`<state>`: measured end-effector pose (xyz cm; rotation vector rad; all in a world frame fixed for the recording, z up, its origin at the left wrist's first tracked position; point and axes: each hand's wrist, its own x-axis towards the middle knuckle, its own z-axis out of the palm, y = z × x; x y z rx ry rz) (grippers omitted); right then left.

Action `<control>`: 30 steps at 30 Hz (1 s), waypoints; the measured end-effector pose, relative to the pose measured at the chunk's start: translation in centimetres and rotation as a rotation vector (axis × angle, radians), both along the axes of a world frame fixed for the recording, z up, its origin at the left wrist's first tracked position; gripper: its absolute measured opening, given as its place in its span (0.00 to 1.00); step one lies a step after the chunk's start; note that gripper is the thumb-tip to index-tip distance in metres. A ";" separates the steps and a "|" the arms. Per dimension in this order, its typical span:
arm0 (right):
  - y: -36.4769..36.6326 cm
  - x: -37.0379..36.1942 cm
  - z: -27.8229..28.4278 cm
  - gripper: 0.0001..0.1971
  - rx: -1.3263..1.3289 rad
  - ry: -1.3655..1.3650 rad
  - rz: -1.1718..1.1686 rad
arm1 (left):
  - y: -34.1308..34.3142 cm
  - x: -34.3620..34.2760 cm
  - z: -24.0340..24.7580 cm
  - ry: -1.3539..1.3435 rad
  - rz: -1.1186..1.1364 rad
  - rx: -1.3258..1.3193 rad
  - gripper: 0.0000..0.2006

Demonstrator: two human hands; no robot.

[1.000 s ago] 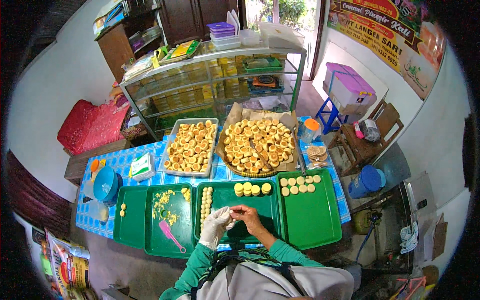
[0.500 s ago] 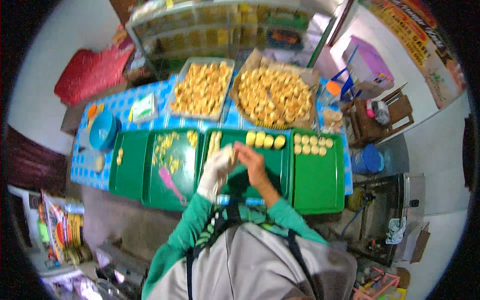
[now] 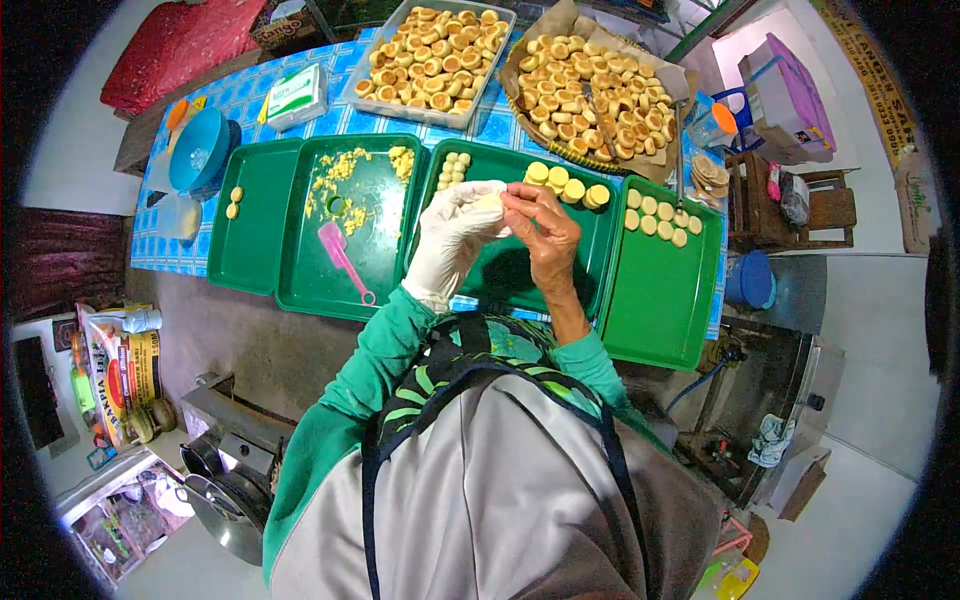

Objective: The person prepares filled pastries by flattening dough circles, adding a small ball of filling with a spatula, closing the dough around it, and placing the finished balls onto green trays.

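Your bare right hand (image 3: 548,237) has curled to a pinch.
Its fingertips (straighter a moment ago) and your gloved left hand (image 3: 447,245) grasp a pale yellow dough piece (image 3: 490,201), seemingly mid-shaping, above the dark green tray (image 3: 597,240), nearer its left edge. Checked blue tablecloth (image 3: 230,85) lies beneath; a purple-lidded storage box (image 3: 785,100) stands off its far right corner.

White glove (image 3: 443,252), green trays (image 3: 655,310), tablecloth (image 3: 192,252) (blue-and-white checked)
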<state>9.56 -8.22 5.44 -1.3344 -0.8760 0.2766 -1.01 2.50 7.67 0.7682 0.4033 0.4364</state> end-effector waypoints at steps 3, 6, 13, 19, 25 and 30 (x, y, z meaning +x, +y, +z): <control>-0.1 0.3 0.4 0.15 0.161 0.671 0.211 | 0.1 0.2 -0.1 -0.013 -0.047 -0.039 0.22; -0.1 0.6 -1.4 0.16 0.233 0.828 0.158 | -0.2 0.8 1.1 -0.060 -0.026 0.019 0.27; 0.6 -1.0 -1.2 0.12 0.100 0.656 -0.111 | -1.0 1.2 -1.1 -0.014 0.080 0.191 0.23; 0.4 -0.7 -1.6 0.10 0.173 1.169 -0.026 | -1.5 1.1 -1.5 -0.053 -0.001 0.022 0.24; -0.1 -1.9 -0.7 0.14 0.091 0.820 -0.178 | -1.5 1.3 -1.6 -0.073 -0.012 -0.133 0.23; -0.6 -1.2 -2.2 0.15 -0.153 -0.176 -0.317 | -1.8 1.4 -2.3 -0.095 0.001 -0.219 0.23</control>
